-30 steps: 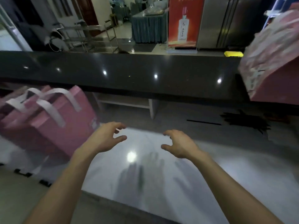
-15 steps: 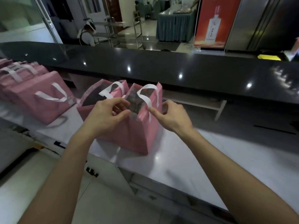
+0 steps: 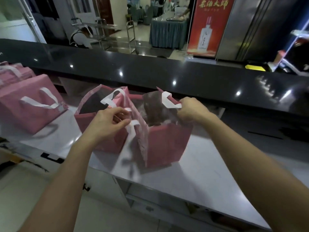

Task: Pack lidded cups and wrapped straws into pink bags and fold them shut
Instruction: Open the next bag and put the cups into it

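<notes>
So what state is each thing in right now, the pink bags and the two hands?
Right bag: upright, mouth pulled open.
Middle bag: upright, open.
Bag on the left: closed, lying tilted on the counter.
Left hand: pinching the right bag's near rim.
Right hand: gripping its far rim by the white handle.

Pink bag contents blurred, indistinct

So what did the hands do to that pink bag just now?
The left hand and right hand moved apart, pulling the nearer pink bag wide open; a second ago both hung empty over the counter. The open bag beside it and the folded bags stayed put.
</notes>
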The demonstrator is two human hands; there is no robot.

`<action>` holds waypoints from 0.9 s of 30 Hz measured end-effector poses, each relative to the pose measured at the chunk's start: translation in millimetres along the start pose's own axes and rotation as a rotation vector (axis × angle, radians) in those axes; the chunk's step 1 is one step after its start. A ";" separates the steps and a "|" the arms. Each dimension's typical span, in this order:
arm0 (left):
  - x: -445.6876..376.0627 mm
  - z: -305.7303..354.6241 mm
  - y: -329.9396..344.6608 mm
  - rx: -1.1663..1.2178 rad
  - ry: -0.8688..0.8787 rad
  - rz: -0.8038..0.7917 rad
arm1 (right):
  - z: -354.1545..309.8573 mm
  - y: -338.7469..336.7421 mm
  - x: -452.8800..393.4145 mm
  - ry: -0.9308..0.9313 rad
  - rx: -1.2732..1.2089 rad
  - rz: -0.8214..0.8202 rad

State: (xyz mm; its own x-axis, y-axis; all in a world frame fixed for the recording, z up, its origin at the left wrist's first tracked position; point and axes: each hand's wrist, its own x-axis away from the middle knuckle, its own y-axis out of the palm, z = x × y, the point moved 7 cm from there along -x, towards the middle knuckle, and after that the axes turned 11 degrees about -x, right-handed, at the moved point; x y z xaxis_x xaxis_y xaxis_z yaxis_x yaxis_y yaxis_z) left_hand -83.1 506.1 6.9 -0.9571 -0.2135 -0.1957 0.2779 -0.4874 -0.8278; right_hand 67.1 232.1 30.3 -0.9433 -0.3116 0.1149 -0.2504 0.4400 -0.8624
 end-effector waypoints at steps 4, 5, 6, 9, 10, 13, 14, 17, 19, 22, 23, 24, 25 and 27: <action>-21.4 41.5 29.9 -0.015 0.100 -0.055 | 75.7 -56.8 22.8 -0.027 -0.003 0.032; -27.2 55.5 39.9 -0.018 0.121 -0.070 | 95.7 -68.7 29.8 -0.023 0.009 0.028; -33.1 72.2 51.7 -0.019 0.143 -0.090 | 117.2 -80.4 36.7 -0.014 0.023 0.026; -46.4 129.9 92.5 -0.020 0.219 -0.170 | 182.3 -110.8 55.7 0.027 0.054 0.024; -49.5 151.2 107.4 -0.018 0.243 -0.196 | 204.5 -120.2 61.7 0.045 0.073 0.020; -54.1 218.5 154.5 -0.012 0.312 -0.259 | 271.4 -151.6 82.7 0.092 0.124 0.032; -53.8 241.1 170.9 -0.016 0.331 -0.277 | 293.7 -162.8 90.1 0.103 0.124 0.039; -48.3 305.6 220.9 -0.047 0.360 -0.309 | 360.9 -197.4 111.9 0.111 0.100 0.062; -40.9 346.7 252.9 -0.076 0.371 -0.314 | 403.2 -218.9 124.3 0.093 0.082 0.070; -28.0 402.7 297.3 -0.135 0.378 -0.331 | 462.4 -244.8 136.1 0.061 0.064 0.037; -23.3 419.8 311.7 -0.179 0.385 -0.344 | 480.4 -250.0 138.6 0.055 0.079 0.018; -19.3 436.1 325.0 -0.232 0.398 -0.358 | 497.0 -254.5 139.9 0.054 0.096 0.002; -15.7 451.6 337.3 -0.289 0.411 -0.374 | 511.9 -258.9 141.0 0.054 0.104 -0.008; -9.0 477.4 357.0 -0.393 0.423 -0.405 | 536.4 -268.3 142.3 0.055 0.100 -0.017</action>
State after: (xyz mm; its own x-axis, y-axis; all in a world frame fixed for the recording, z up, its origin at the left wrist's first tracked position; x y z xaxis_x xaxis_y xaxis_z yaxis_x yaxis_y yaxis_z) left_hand 63.6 -70.2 -35.8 -0.9507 0.3066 0.0464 -0.0806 -0.1000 -0.9917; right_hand 117.0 -382.0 13.6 -0.9503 -0.2705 0.1542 -0.2458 0.3478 -0.9048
